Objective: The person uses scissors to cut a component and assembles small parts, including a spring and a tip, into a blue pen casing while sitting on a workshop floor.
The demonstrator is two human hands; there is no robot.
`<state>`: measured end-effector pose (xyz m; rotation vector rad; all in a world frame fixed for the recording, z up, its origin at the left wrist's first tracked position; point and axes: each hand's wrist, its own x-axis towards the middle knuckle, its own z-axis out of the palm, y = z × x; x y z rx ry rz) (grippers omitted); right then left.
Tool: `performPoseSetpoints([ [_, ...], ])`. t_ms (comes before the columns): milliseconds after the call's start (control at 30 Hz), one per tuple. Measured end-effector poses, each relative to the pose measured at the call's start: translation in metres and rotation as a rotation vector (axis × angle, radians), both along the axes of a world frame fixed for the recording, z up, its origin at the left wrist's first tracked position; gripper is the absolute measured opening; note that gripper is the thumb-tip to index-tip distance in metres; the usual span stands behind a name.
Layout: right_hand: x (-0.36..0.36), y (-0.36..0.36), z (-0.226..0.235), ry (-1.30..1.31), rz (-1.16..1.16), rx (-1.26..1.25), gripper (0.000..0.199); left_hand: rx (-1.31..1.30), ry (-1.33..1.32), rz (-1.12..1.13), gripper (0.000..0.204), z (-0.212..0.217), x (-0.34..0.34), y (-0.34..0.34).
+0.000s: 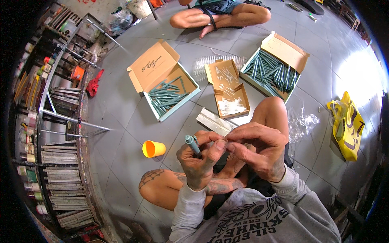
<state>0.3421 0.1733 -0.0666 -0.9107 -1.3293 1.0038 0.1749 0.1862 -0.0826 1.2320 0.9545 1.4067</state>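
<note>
I sit cross-legged on a grey tiled floor. My left hand (pixel 200 160) grips a teal pen-like stick (pixel 192 143), its rounded end pointing up and to the left. My right hand (pixel 259 152) meets the left at the fingertips, pinching something small that I cannot make out. Ahead lies an open cardboard box (pixel 164 79) holding several teal sticks (pixel 166 97). A second open box (pixel 279 65) at the right is packed with many more of the same sticks. Between them an open brown box (pixel 229 87) holds small clear pieces.
An orange cup (pixel 153 148) lies on its side to my left. A flat silvery packet (pixel 214 121) lies before my knee. Clear plastic wrap (pixel 302 123) and a yellow bag (pixel 348 125) are at right. Metal racks (pixel 60 121) stand left. Another person (pixel 221 14) sits opposite.
</note>
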Motion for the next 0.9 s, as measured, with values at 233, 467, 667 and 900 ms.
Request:
performPoseSetpoints([
  [233, -0.011, -0.003, -0.009, 0.181, -0.061, -0.068, 0.015, 0.044, -0.005, 0.08, 0.014, 0.0, 0.006, 0.001],
  [467, -0.018, 0.0, -0.014, 0.135, -0.081, 0.064, 0.015, 0.103, 0.023, 0.21, 0.013, -0.002, 0.013, -0.001],
  [667, -0.016, 0.0, -0.011, 0.079, -0.024, 0.139, 0.018, 0.184, 0.1, 0.299, 0.014, -0.007, 0.015, -0.002],
  [900, -0.02, -0.004, -0.009, 0.373, 0.168, -0.217, 0.021, 0.199, 0.054, 0.338, 0.016, -0.004, 0.024, -0.007],
])
